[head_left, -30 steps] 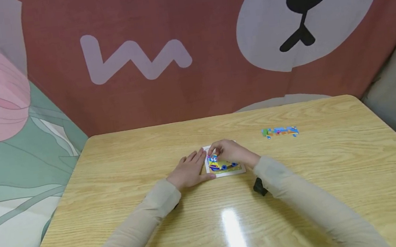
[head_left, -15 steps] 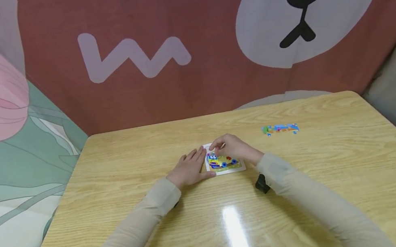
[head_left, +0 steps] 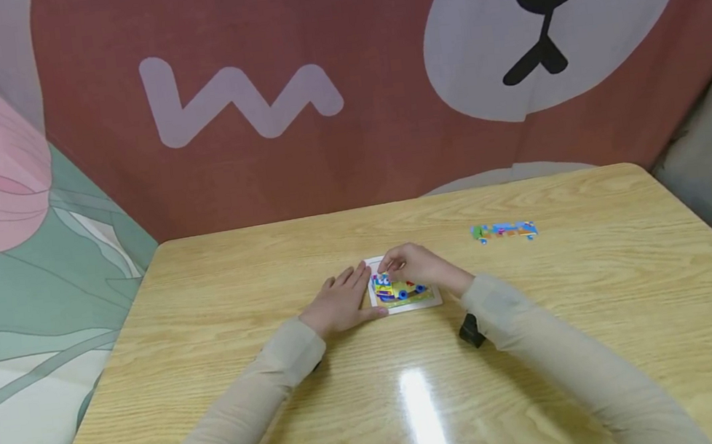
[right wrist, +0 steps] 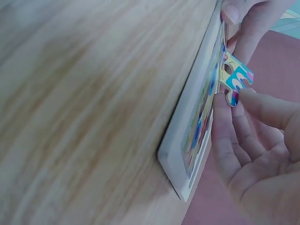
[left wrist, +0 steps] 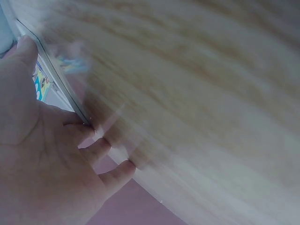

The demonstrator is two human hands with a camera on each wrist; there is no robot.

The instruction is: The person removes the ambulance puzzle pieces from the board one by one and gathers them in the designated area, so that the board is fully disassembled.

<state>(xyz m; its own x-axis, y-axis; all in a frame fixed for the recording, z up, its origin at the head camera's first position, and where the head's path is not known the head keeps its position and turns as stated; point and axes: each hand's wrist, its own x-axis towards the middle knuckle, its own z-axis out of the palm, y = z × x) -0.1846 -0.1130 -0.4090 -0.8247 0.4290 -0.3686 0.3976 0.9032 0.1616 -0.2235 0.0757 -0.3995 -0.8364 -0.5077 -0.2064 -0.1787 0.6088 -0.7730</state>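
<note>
A small jigsaw puzzle board (head_left: pixel 431 303) with a white frame lies mid-table, showing a yellow vehicle with blue wheels. My left hand (head_left: pixel 339 306) lies flat at its left side, fingers straight and spread, thumb along the near left corner. In the left wrist view, that hand's fingertips (left wrist: pixel 123 172) touch the tabletop by the frame edge. Over the board, my right hand (head_left: pixel 423 267) pinches a puzzle piece (right wrist: pixel 237 77) between thumb and fingers. The piece has a cartoon eye on blue and yellow, and it stands tilted above the board's surface. Part of the board is hidden under the right hand.
A strip of joined blue, orange and green puzzle pieces (head_left: pixel 505 230) lies farther back to the right. A black wrist device (head_left: pixel 472 331) shows beneath the right sleeve. Behind the wooden table (head_left: pixel 237 279) hangs a red cloth (head_left: pixel 298 177) with a bear print.
My right hand shifts slightly over the board with the puzzle piece, baring a red patch in the picture. The left hand stays put, and the head view tilts a little.
</note>
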